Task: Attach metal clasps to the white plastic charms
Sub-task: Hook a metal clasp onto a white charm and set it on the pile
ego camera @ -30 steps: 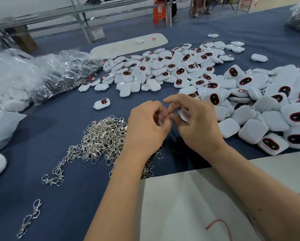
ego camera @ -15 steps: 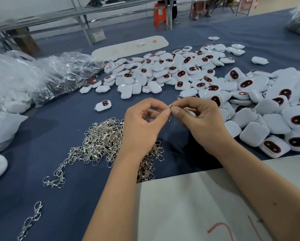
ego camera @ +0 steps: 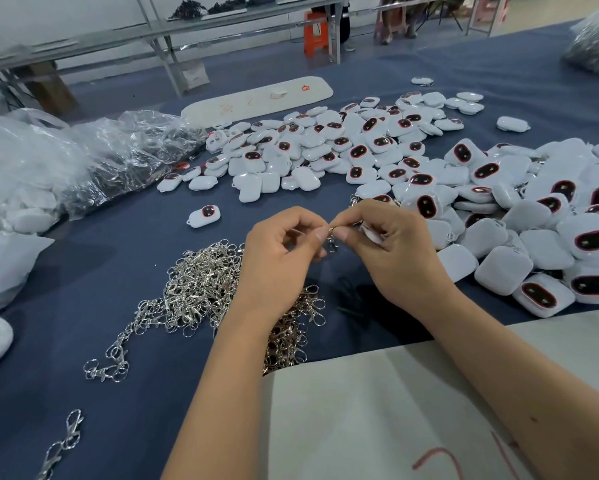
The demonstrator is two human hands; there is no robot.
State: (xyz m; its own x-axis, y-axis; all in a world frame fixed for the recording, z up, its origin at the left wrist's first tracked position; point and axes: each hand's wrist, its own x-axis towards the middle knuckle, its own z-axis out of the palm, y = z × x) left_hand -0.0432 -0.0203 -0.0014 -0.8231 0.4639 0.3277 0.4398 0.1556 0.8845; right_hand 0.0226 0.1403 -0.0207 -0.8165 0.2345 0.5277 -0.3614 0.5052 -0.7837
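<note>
While both hands are meeting above the blue bench (ego camera: 125, 403), the left hand (ego camera: 277, 268) is pinching a small metal clasp (ego camera: 331, 241) between thumb and forefinger, its other fingers curled in. The right hand (ego camera: 395, 254) is pinching the same clasp from the other side while also gripping a white charm (ego camera: 372, 234), which is mostly hidden under its fingers. A tangled pile of clasps (ego camera: 201, 289) is lying just beneath the left wrist, and a big heap of charms (ego camera: 520, 216) is spreading to the right and behind. One single charm (ego camera: 204, 216) is sitting apart, left of the hands. Clear plastic bags (ego camera: 83, 161) are lying at far left.
</note>
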